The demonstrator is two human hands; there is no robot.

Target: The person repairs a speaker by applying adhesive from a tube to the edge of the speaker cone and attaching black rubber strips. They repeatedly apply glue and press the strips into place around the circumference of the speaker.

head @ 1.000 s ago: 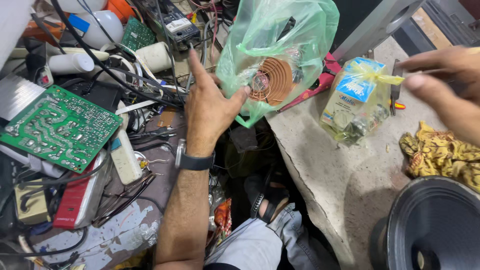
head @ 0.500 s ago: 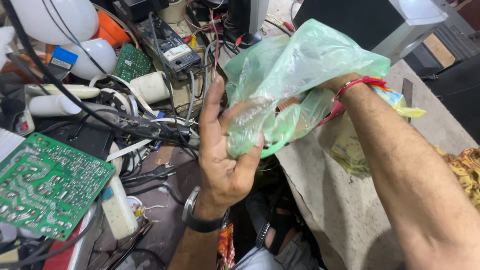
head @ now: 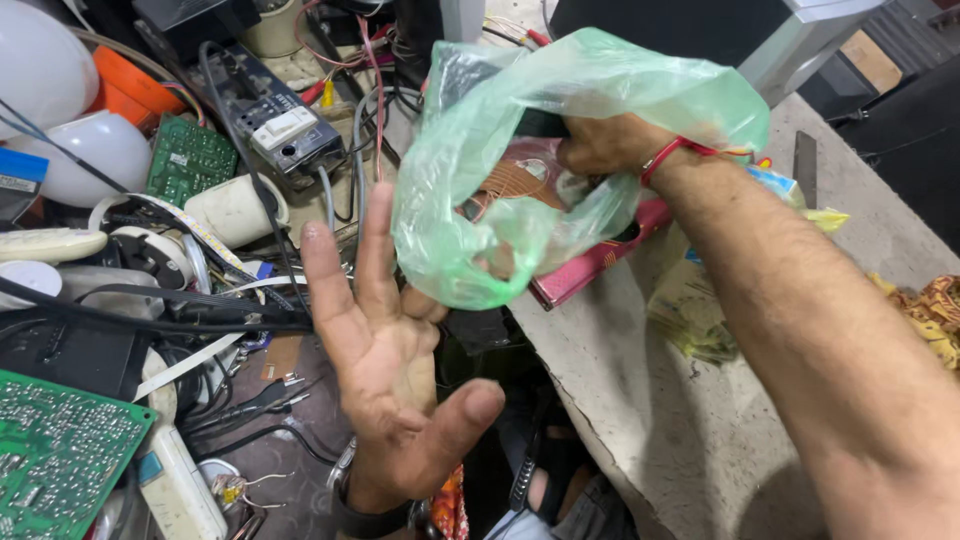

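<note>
the right hand (head: pixel 610 145) is pushed into the mouth of a green bag (head: pixel 560 170) at upper centre of the frame, its grip closed on something inside; through the thin plastic it looks like a copper coil (head: pixel 515 185), though exactly what the fingers pinch cannot be told. the bag hangs from that grip, its long axis running from the wrist at upper right down to its rounded bottom at centre.

the left hand (head: pixel 385 360) sits below and left of the bag, palm up, fingers spread apart and holding nothing. its fingertips reach up to the bag's lower edge, just beside or brushing the bottom bulge; the plastic hides whether they touch. so the bag lies up and right of the open palm, and the right hand is the one that has it.

under the bag a red book (head: pixel 600 255) lies on the grey desk (head: pixel 640 380), which runs along the right of the frame. left of the open hand lie tangled black cables (head: pixel 150 315), a green circuit board (head: pixel 55 450) at lower left, a smaller one (head: pixel 190 160) and white bulbs (head: pixel 90 150) at upper left.
</note>
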